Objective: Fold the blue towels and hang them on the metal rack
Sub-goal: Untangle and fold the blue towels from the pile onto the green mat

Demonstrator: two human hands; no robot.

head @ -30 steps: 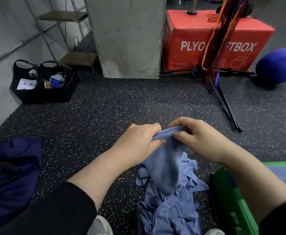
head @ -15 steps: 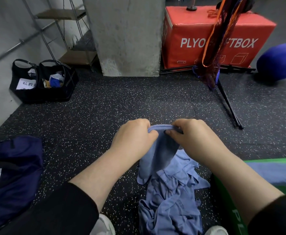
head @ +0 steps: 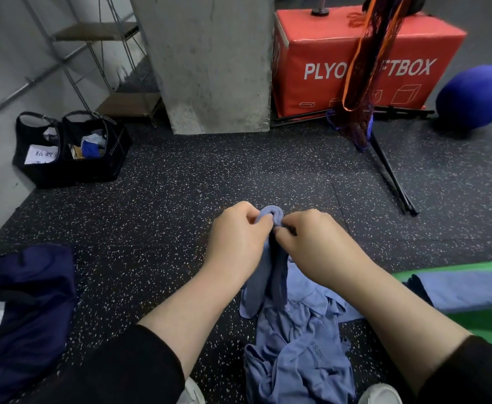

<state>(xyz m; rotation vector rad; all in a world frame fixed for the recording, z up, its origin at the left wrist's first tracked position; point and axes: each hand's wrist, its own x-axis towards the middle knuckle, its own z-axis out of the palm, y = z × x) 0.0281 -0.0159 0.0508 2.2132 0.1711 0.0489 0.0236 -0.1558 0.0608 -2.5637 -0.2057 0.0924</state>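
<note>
At the centre of the frame I have both hands together on one blue towel. My left hand has its fingers curled round the towel's top fold, and my right hand pinches the same bunched edge from the other side, knuckles nearly touching the left. The cloth bulges up in a small loop between the two thumbs and hangs down from there in a narrow drape.

Below it, at lower centre, a heap of more blue towels lies crumpled on the speckled black floor. The hanging end seems to reach the heap, though my wrists hide where they meet.

At the right edge another blue towel lies flat on a green pad. At lower left sits a dark navy bag with a white label. At upper left, two black baskets stand against the wall near a metal rack. Upper centre holds a concrete pillar, with a red plyo box to its right and a blue ball at the far right.
</note>
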